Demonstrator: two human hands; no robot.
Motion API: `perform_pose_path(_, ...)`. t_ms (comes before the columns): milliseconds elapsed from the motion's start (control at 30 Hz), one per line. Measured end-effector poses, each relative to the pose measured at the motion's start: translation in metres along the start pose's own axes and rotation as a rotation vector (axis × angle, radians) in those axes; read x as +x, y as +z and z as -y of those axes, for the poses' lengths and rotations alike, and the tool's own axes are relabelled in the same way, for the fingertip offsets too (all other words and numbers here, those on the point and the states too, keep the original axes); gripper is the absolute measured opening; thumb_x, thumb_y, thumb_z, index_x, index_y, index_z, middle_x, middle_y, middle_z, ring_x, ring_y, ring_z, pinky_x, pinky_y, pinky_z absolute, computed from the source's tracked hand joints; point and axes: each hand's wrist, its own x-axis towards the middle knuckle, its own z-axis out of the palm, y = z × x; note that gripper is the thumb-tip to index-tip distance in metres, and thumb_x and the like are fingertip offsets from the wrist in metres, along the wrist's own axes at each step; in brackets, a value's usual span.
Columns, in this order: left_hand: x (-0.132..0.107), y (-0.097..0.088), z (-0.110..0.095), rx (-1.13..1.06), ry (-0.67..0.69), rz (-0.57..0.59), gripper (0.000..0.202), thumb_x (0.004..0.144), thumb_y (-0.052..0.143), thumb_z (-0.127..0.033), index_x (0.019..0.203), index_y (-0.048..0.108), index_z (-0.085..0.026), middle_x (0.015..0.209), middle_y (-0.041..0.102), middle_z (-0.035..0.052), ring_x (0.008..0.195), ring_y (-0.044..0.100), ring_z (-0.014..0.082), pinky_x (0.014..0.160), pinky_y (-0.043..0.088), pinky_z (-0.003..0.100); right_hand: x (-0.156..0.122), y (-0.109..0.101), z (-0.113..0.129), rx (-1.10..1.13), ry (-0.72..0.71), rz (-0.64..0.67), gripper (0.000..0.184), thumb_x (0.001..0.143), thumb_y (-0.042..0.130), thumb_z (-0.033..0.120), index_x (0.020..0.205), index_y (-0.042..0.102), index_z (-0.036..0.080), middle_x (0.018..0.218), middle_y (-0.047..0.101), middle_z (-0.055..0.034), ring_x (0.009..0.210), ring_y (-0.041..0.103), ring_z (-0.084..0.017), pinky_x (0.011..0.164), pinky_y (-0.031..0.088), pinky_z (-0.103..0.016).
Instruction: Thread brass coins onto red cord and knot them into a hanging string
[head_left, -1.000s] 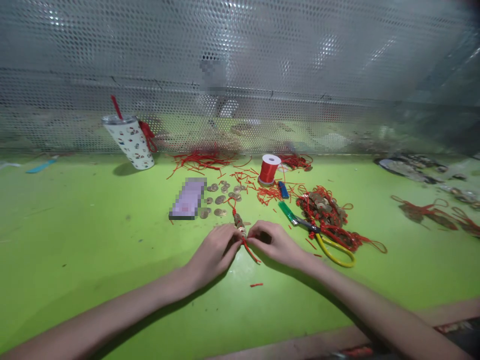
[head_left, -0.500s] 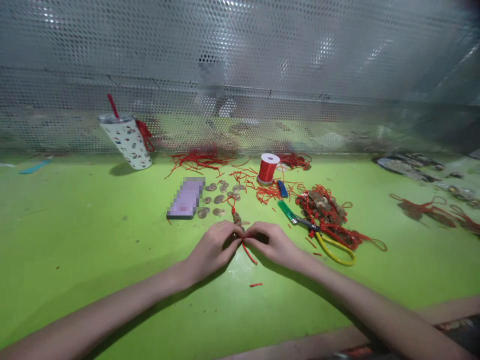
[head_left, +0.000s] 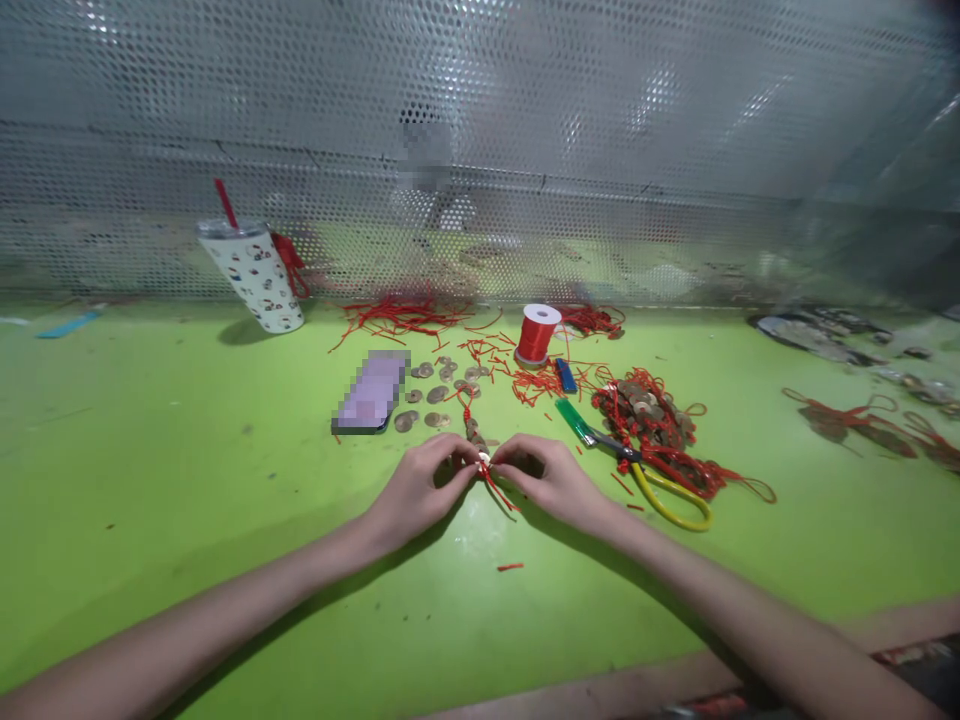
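Note:
Both hands meet over the green table at a string of coins (head_left: pixel 474 432) tied on red cord. A cord loop tops the string, and two loose cord ends (head_left: pixel 501 492) trail from its lower end toward me. My left hand (head_left: pixel 431 487) pinches the lower end from the left, thumb against fingers. From the other side my right hand (head_left: pixel 551 482) pinches the same spot. A coin shows pale between the fingertips, beside a red knot; the exact grip is partly hidden. Loose coins (head_left: pixel 437 395) lie just beyond my left hand.
Scissors (head_left: pixel 637 457) with yellow handles lie right of my hands, against a pile of finished coin strings (head_left: pixel 646 410). Behind stand a red cord spool (head_left: pixel 535 338) and a blue lighter (head_left: pixel 565 376). A phone (head_left: pixel 373 392) and a tumbler (head_left: pixel 259 280) are leftward. Perforated metal (head_left: pixel 480 150) rises behind.
My fingertips have parted slightly, so the coin and red knot between them now show. The cord ends have shifted a little. Surrounding things have stayed in place.

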Motion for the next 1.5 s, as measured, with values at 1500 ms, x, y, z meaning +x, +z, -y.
perform_pose_path(1500, 0.048, -0.005, -0.023, -0.403, -0.33, 0.03, 0.021, 0.086, 0.07, -0.037, 0.078, 0.068, -0.018, 0.066, 0.064, -0.0012, 0.055, 0.054, 0.0109, 0.051, 0.043, 0.024, -0.004, 0.004, 0.016, 0.159, 0.049, -0.311, 0.018, 0.092, 0.066, 0.036, 0.091, 0.07, 0.018, 0.085, 0.075, -0.0073, 0.072, 0.067, -0.018, 0.069, 0.054, -0.031)
